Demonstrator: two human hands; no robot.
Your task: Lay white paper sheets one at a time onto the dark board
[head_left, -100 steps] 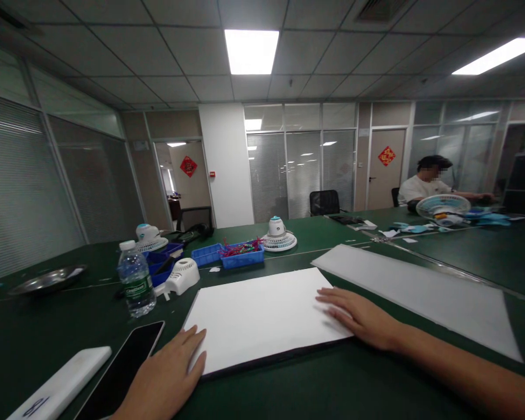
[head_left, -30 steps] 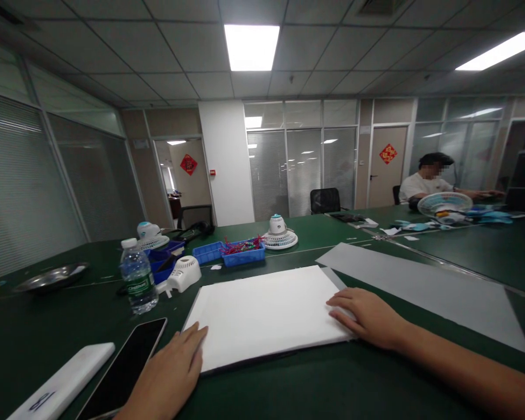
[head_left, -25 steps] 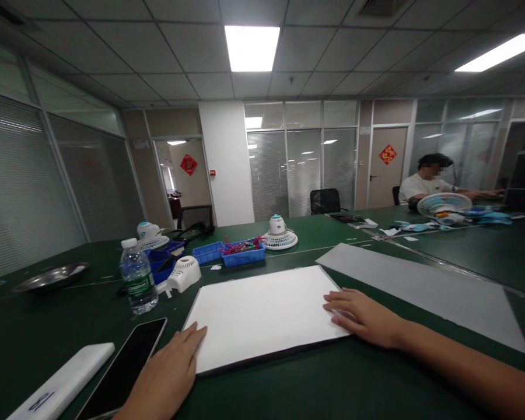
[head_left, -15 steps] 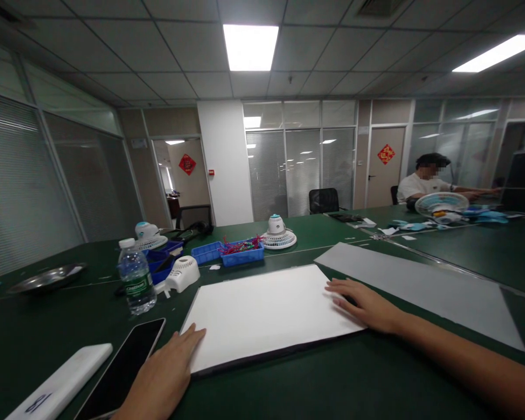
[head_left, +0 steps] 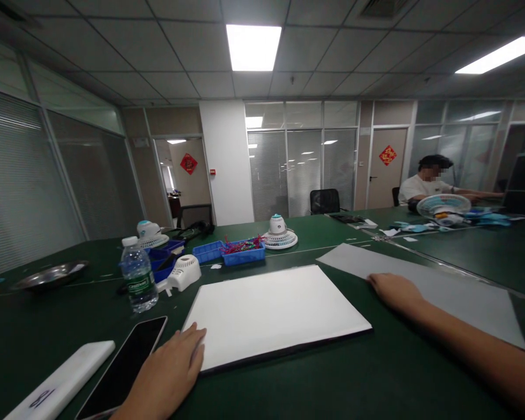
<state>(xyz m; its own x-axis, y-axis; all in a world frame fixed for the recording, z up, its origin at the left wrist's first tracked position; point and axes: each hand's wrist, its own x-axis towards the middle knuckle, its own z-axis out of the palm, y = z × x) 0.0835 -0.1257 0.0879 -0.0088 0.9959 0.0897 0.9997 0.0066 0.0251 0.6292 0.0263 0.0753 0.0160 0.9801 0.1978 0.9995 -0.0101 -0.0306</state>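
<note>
A stack of white paper [head_left: 280,315] with a dark underside lies on the green table in front of me. My left hand [head_left: 175,361] rests at its left edge, fingers stretched out and fingertips on the white surface. To the right, my right hand [head_left: 396,290] is apart from the paper, over the near edge of a long, greyish translucent sheet [head_left: 455,291]. Its fingers point down and are mostly hidden behind the back of the hand, so I cannot tell whether they grip the sheet.
Left of the paper are a phone [head_left: 126,364], a white slab marked in ink [head_left: 65,379], a water bottle [head_left: 139,280] and a metal dish [head_left: 50,275]. Behind stand blue bins [head_left: 245,255], a white plastic housing [head_left: 185,273] and fan parts [head_left: 279,233]. A co-worker [head_left: 429,184] sits far right.
My right hand has left the right edge of the white paper and moved right to the translucent sheet. My left hand has stayed at the paper's left edge.
</note>
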